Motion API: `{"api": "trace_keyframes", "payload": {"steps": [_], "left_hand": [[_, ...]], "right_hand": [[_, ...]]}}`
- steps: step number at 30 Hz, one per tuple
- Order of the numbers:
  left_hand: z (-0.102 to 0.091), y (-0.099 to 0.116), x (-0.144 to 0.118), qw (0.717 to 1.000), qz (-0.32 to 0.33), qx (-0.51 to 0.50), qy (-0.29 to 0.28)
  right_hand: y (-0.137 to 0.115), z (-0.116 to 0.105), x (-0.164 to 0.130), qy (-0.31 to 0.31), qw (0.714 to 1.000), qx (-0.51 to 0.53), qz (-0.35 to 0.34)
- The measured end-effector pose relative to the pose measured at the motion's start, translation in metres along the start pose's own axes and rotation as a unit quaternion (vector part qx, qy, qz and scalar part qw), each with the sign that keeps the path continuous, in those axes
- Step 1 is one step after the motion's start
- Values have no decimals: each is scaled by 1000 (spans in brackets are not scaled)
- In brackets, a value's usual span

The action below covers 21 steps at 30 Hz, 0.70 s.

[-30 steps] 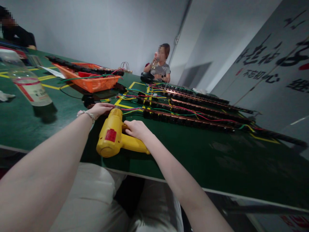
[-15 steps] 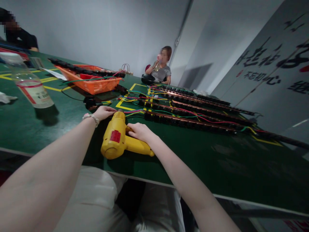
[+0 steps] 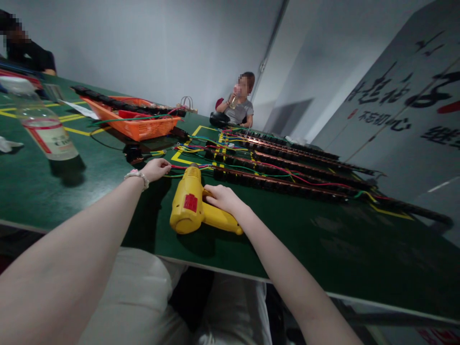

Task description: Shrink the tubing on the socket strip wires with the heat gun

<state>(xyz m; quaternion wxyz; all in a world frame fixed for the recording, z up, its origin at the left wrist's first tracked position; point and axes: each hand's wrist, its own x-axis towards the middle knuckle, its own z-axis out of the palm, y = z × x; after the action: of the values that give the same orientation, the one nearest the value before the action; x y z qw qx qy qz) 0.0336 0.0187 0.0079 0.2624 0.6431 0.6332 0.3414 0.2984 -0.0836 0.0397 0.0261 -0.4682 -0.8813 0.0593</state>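
One green table (image 3: 323, 249) carries one orange basket (image 3: 143, 128). Near the table's front edge, one yellow heat gun (image 3: 186, 205) — handle (image 3: 223, 218) wrapped by the right hand (image 3: 223, 197) — has its nozzle (image 3: 194, 166) beside coloured wires (image 3: 205, 166), too bunched to count, which the left hand (image 3: 155, 169) pinches between its fingertips (image 3: 168, 167).

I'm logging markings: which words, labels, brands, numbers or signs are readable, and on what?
"不忘初心": grey wall, right side.
"继": same wall, at the picture's edge; what follows is cut off.
Large brush characters above: too unclear to read surely.
Red label on the yellow heat gun: too small.
Label on the bottle: too blurred.
Red print, bottom right: unreadable.
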Motion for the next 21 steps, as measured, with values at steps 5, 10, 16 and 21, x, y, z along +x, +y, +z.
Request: {"api": "trace_keyframes", "payload": {"steps": [5,10,16,21], "left_hand": [[-4,1,3,998,16,40,-48],[-4,0,2,999,16,18,-49],[-3,0,-4,999,16,29,-33],[-4,2,-9,997,6,58,-42]], "right_hand": [[15,1,-11,19,999,-8,24],[17,1,-14,14,999,-23,37],[12,0,-14,14,999,-24,27],[-5,2,-5,7,999,-31,5]]}}
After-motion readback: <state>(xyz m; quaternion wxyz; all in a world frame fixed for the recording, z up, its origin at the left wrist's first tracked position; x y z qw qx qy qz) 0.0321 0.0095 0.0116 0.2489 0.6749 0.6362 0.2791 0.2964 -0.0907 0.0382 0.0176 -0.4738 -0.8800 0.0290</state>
